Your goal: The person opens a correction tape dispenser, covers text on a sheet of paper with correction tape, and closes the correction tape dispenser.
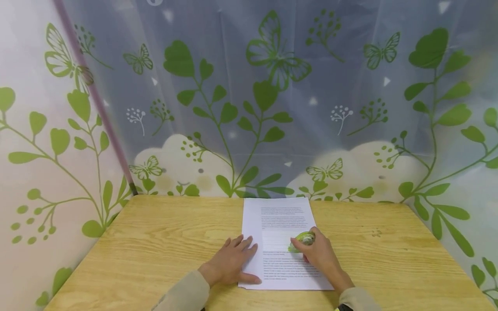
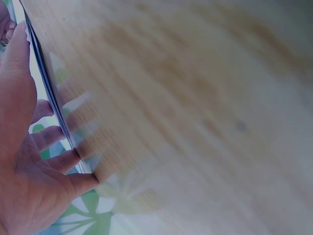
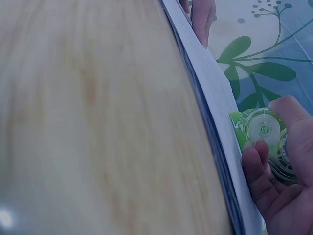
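A stack of printed paper [image 1: 253, 220] lies on the table, dark text in blocks on its top sheet. Between the blocks runs a paler band [image 1: 275, 240] with faint lines. My left hand [image 1: 232, 261] rests on the stack's left edge, fingers spread and straight; the left wrist view shows its fingers [image 2: 63, 161] at the paper's side. In my right hand [image 1: 322, 255] I grip a green, see-through correction tape dispenser [image 1: 304, 240], its tip down at the band's right part. Round reels show inside the dispenser [image 3: 262, 126] in the right wrist view, between thumb and fingers.
The wooden table [image 1: 175, 233] stretches to both sides of the stack. Behind it hangs a curtain [image 1: 229, 129] printed with leaves and butterflies, meeting the table's back edge. A dark reddish pole [image 1: 97, 103] slants down to the back left corner.
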Available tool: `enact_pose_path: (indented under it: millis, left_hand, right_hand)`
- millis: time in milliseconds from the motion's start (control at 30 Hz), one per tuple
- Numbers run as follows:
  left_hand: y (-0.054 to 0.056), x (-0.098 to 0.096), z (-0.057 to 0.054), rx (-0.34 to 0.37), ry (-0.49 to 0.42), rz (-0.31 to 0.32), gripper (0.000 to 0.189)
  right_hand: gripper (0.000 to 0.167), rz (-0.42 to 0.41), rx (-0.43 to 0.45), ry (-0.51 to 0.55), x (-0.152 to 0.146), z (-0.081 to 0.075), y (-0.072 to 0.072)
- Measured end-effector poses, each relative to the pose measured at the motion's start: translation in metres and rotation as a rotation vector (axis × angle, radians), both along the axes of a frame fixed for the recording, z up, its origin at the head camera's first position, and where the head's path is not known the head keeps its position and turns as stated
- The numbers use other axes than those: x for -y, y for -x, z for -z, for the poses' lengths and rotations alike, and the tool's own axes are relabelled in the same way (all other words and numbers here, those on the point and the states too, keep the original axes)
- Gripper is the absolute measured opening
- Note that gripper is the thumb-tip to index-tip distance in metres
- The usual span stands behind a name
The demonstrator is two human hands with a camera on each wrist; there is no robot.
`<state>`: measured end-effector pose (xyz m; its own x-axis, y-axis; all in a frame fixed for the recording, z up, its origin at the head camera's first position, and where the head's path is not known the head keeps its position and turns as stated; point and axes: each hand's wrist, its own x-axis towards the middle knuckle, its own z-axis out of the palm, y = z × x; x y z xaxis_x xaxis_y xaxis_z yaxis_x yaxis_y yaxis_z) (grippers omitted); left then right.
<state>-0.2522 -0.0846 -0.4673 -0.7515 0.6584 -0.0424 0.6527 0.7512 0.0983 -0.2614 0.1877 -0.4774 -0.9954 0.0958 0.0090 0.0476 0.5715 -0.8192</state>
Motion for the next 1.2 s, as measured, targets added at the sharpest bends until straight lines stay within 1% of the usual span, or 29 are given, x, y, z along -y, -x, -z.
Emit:
enact_pose_path:
  millis: [233,433,633,900,1200]
  left_hand:
    - [-0.001,0.000,-0.001,-0.009,0.005,0.001,0.091]
    - [-0.001,-0.001,-0.003,0.002,0.012,-0.001,0.091]
    - [0.001,-0.001,-0.001,-0.004,0.028,-0.003,0.092]
    - [0.002,0.000,0.005,-0.011,0.023,-0.007,0.093]
    - [0.001,0.000,0.003,-0.015,0.019,0.002,0.092]
  right_hand:
    - [0.049,-0.001,0.004,0.001,-0.003,0.001,0.000]
    - [0.047,0.005,0.006,-0.013,-0.007,0.001,0.001]
    - [0.048,0.007,0.014,-0.011,-0.011,0.000,-0.001]
    - [0.049,0.012,0.011,-0.022,-0.014,0.001,0.000]
    - [0.047,0.012,-0.007,-0.064,-0.017,0.001,0.000]
